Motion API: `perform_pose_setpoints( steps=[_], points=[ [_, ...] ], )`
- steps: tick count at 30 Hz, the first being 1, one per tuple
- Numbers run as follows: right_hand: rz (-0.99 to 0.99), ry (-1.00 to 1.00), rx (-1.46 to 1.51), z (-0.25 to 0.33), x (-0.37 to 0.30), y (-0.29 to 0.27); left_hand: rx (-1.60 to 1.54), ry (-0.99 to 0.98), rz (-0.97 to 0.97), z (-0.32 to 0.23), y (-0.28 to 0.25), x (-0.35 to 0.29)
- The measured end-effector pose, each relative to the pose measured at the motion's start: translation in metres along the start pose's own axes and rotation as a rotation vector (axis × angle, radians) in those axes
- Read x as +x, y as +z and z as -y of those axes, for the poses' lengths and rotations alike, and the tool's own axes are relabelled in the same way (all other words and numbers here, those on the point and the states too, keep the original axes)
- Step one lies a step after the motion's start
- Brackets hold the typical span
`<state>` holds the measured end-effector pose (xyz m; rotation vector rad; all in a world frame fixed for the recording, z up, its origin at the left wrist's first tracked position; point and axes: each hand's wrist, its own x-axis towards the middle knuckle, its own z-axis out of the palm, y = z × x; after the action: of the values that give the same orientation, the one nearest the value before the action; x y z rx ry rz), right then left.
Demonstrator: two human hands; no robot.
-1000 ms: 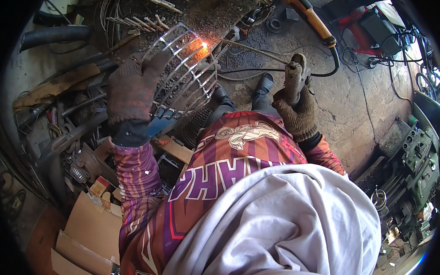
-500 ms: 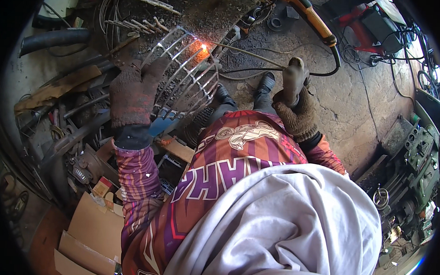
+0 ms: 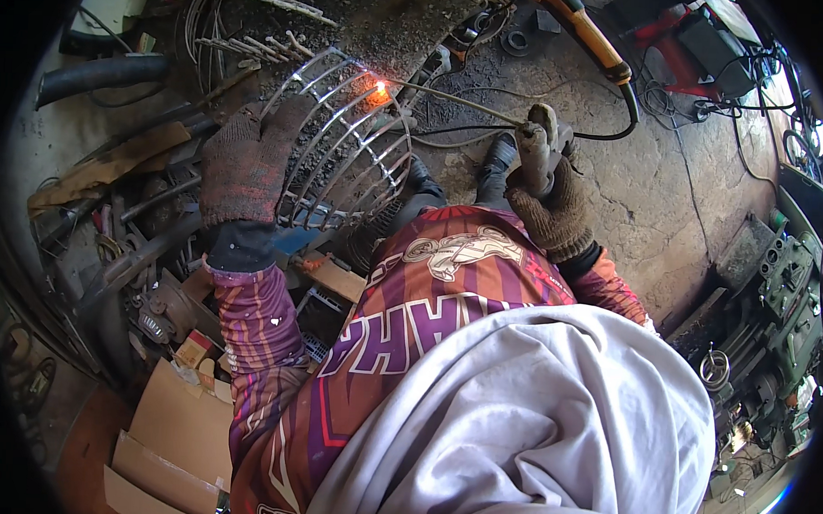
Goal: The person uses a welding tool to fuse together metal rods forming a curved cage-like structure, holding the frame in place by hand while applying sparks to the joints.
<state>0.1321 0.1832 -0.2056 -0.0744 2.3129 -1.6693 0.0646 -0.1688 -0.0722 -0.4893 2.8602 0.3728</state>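
Observation:
A curved grille of welded metal bars stands tilted at the upper middle, above a debris-covered surface. My left hand, in a dark, reddish-stained knit glove, is closed at the grille's left edge, its thumb along the bars and its other fingers partly hidden. In a brown knit glove, my right hand grips a worn electrode holder. From its jaws a thin welding rod runs left to the grille's upper right bars. An orange glow burns at the rod's tip.
An orange-and-black angle grinder lies at the top with its cord trailing. Cables and a red-and-black machine are at the upper right. Metal pipes and a wooden board crowd the left, above a cardboard box. Green machinery stands right.
The grille has turned slightly and its lower part has shifted, with my left hand moving a little left. My right hand and the holder have moved slightly left; the rod tip stays at the glow.

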Motion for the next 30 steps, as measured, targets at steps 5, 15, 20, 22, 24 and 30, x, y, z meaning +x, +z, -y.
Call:
perform_pose_setpoints(
  steps=[5,15,20,22,24,30],
  points=[
    [0.007,-0.020,-0.046,0.002,0.001,-0.001,-0.014,-0.041,0.042,0.006,0.001,0.005],
    [-0.019,0.060,0.092,-0.004,-0.005,-0.001,-0.151,-0.125,0.035,0.014,0.014,0.001],
    [0.007,0.014,0.008,0.003,-0.008,-0.009,-0.287,-0.136,-0.059,0.020,0.023,-0.003],
    [0.016,0.021,-0.038,-0.001,-0.009,-0.011,-0.304,-0.124,-0.104,0.022,0.023,-0.003],
    [0.009,0.025,-0.060,0.000,-0.009,-0.011,-0.327,-0.073,-0.187,0.022,0.026,-0.003],
    [-0.026,0.016,0.012,0.004,-0.005,-0.002,-0.176,-0.040,-0.235,0.019,0.024,-0.007]
  ],
)
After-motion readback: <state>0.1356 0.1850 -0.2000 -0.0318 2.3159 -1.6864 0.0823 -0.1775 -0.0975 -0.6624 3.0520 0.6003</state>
